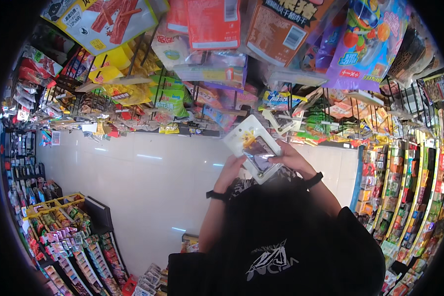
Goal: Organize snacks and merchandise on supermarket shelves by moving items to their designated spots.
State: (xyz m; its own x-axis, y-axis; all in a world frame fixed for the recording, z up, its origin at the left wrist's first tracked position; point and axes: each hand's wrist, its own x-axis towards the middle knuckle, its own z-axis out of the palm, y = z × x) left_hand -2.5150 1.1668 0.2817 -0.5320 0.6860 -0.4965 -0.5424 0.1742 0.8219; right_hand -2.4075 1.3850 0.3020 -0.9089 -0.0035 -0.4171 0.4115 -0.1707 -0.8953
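Observation:
My left hand [234, 171] and my right hand [290, 157] hold a white snack packet [252, 146] between them, one at each side edge. The packet is tilted, with a yellow picture on its upper part and a clear window showing dark contents. My right thumb lies on its front near the window. Just beyond the packet hang bagged snacks on a rack, among them a white and green packet [284, 122] and a blue and yellow packet [284, 99]. Both wrists wear black bands.
Large hanging bags, one red [214, 27], one brown [277, 31] and one purple [366, 44], jut out at the top. Stocked shelves [403, 192] curve along the right. A yellow-edged snack display [55, 205] stands lower left on the pale tiled floor [144, 192].

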